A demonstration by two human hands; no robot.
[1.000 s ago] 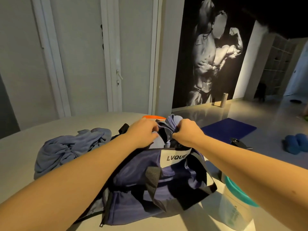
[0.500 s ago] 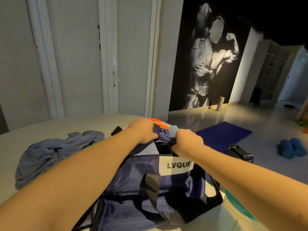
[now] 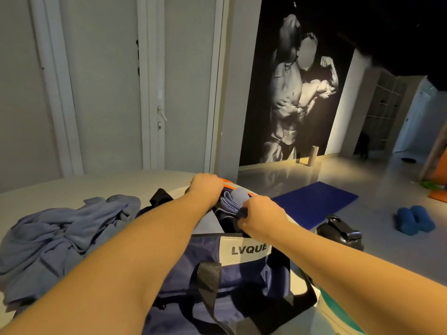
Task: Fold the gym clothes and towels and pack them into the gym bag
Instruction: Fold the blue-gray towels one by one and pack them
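I count one navy gym bag (image 3: 237, 276) with a white LVQUE label and black straps, open-topped on the table (image 3: 72, 187), and one folded blue cloth (image 3: 228, 205) sitting in its mouth. My left hand (image 3: 207, 187) and right hand (image 3: 260, 218) both clench that cloth. One crumpled blue-grey towel (image 3: 60, 238) lies just left of the bag.

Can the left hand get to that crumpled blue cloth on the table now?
Probably yes. The crumpled blue cloth lies beside the left forearm with nothing between them. But the left hand is curled on the folded cloth at the mouth of the gym bag, so it must let go first.
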